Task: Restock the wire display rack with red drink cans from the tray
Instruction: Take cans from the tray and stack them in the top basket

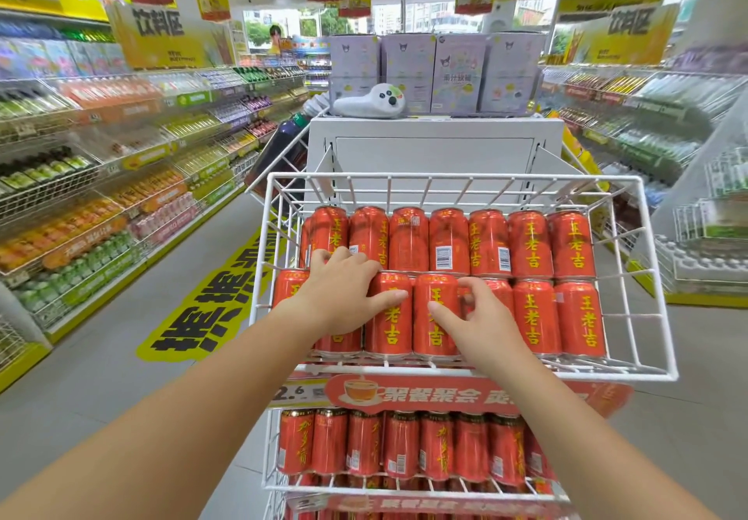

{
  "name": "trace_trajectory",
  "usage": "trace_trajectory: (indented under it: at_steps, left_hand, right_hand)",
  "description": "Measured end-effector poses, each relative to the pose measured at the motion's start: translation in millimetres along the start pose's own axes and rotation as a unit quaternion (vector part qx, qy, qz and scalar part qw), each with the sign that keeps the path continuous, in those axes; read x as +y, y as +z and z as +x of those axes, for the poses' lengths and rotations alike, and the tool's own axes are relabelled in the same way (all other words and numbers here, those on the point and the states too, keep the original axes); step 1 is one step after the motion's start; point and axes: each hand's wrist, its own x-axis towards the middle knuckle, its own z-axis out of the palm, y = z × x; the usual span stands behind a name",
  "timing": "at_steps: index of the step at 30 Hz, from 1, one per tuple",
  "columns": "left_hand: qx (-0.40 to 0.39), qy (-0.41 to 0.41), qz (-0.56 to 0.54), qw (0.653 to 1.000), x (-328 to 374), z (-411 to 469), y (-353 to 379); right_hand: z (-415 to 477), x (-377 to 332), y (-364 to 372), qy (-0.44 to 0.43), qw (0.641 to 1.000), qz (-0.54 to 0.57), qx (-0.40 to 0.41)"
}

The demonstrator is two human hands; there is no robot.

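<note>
The white wire display rack (453, 177) stands straight ahead, and its top basket holds two rows of red drink cans (530, 244) with yellow lettering. My left hand (344, 292) lies spread over the left cans. Its fingers reach the back row and its thumb rests on a front can (386, 329). My right hand (481, 325) grips the neighbouring front can (435, 292), thumb across its face and fingers curled in at its right side. The can behind that hand is mostly hidden. No tray is in view.
A lower rack shelf (404, 444) is packed with more red cans under a red price strip (445, 394). Behind the rack a white cabinet (435, 147) carries purple boxes (457, 70) and a white handheld device (370, 102). Drink shelves (101, 195) line both aisles.
</note>
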Motion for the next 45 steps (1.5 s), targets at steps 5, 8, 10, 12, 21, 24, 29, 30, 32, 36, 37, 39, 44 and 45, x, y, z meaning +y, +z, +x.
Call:
trace_trajectory:
  at_steps: [5,8,10,12,21,24,29,30,32,36,37,39,44,45]
  left_hand:
    - [-0.019,-0.003,0.03,0.999,2,-1,0]
    - [-0.017,-0.008,0.027,0.999,3,-3,0]
    - [-0.003,-0.006,0.039,0.999,3,-7,-1]
    - [0.017,-0.001,0.062,0.998,4,-13,-2]
    - [0.008,0.014,0.101,0.995,2,-78,-7]
    - [0.02,0.025,0.098,0.995,-3,-108,-10]
    - [0.048,0.063,0.073,0.994,-14,-161,-5]
    - [0.054,0.074,0.07,0.993,-17,-172,-2]
    - [0.06,0.099,0.065,0.991,-23,-197,7]
    - [0.049,0.152,0.057,0.985,-35,-246,33]
    - [0.041,0.159,0.053,0.985,-37,-258,42]
    - [0.015,0.169,0.047,0.984,-42,-279,61]
    - [-0.057,0.16,0.031,0.985,-55,-324,131]
    - [-0.072,0.153,0.032,0.985,-57,-333,149]
  right_hand:
    - [0,1,-1,-0.016,1.0,-0.02,0.011]
    - [-1,0,-3,-0.02,0.999,-0.031,0.001]
    - [-3,-2,-4,-0.025,0.998,-0.059,-0.01]
    - [-7,-5,-6,-0.031,0.994,-0.101,-0.015]
    - [-49,-23,-4,-0.147,0.916,-0.372,0.032]
    - [-79,-27,7,-0.157,0.898,-0.409,0.036]
    - [-138,-31,36,-0.151,0.888,-0.431,0.057]
    - [-149,-30,43,-0.144,0.886,-0.437,0.061]
    - [-172,-27,59,-0.136,0.883,-0.444,0.067]
    - [-215,-10,95,-0.105,0.883,-0.455,0.055]
    - [-225,-3,104,-0.098,0.886,-0.451,0.052]
    - [-247,13,123,-0.082,0.889,-0.449,0.032]
    - [-286,64,170,-0.056,0.889,-0.454,-0.025]
    - [-292,77,181,-0.052,0.888,-0.455,-0.04]
